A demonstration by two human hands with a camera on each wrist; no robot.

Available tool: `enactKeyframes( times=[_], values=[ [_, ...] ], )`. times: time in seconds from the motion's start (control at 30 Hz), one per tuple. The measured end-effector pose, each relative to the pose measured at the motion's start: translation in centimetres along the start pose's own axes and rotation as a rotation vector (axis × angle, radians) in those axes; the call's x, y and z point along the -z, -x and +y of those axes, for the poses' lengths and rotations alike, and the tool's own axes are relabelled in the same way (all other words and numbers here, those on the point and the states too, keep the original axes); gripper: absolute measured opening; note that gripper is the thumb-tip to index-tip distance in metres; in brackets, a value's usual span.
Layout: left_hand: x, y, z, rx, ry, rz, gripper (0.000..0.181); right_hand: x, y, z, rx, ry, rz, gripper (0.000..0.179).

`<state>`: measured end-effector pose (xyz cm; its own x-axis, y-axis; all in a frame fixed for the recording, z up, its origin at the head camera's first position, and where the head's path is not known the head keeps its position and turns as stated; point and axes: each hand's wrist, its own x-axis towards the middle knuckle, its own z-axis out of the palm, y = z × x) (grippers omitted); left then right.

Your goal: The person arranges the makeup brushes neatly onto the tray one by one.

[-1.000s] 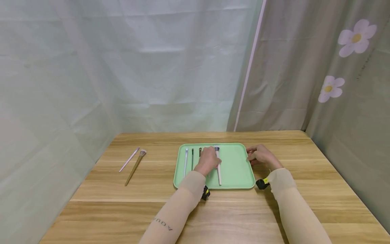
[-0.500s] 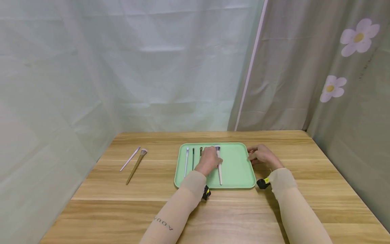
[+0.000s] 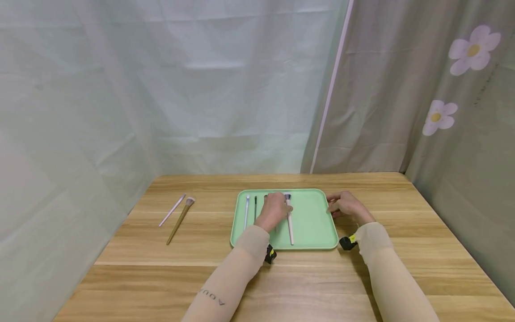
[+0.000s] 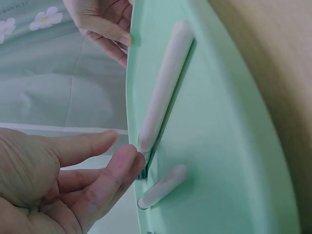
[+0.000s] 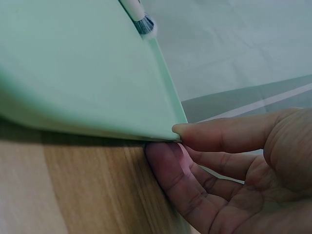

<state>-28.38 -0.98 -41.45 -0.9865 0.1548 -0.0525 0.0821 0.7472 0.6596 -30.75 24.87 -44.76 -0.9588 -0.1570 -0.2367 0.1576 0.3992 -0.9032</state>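
Observation:
My left hand (image 3: 273,211) hovers over the pale green tray (image 3: 314,226). In the left wrist view its thumb and fingers stand apart with nothing between them. The fingertips are close to a thick white-handled makeup brush (image 4: 167,83); whether they touch it I cannot tell. A second pale handle (image 4: 165,186) lies beside that brush. Farther left on the tray are a slim pale brush (image 3: 246,212) and a thin dark brush (image 3: 255,208). My right hand (image 3: 349,208) pinches the tray's right rim, thumb on top and a finger (image 5: 168,170) beneath.
Left of the tray, a large brush with a golden-brown handle (image 3: 179,222) and a slim pale lilac stick (image 3: 172,210) lie on the wooden table (image 3: 132,286). Curtains (image 3: 225,89) hang behind the table and along both sides.
My left hand has shifted slightly left and away from the thick white brush, showing a bit more of the handle beneath it. The right hand stays at the tray rim.

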Motion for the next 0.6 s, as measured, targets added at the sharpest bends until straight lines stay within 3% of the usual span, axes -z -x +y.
enactKeyframes(
  times=[0.13, 0.3, 0.43, 0.6],
  values=[
    [0.3, 0.0, 0.0, -0.002, 0.031, -0.011, 0.012, 0.0, 0.1, 0.1, 0.001, 0.018, 0.008, 0.056],
    [1.3, 0.1, -0.4, -0.062, 0.074, -0.049, 0.033, 0.0, 0.2, 0.1, 0.000, 0.023, 0.008, 0.056],
    [2.6, 0.0, -1.3, -0.140, 0.130, -0.077, 0.044, 0.0, 0.3, 0.1, 0.003, 0.019, 0.006, 0.055],
    [4.3, -0.3, -3.1, -0.194, 0.217, -0.058, 0.042, -0.1, 0.2, -0.1, 0.004, 0.021, 0.012, 0.056]
  ],
)
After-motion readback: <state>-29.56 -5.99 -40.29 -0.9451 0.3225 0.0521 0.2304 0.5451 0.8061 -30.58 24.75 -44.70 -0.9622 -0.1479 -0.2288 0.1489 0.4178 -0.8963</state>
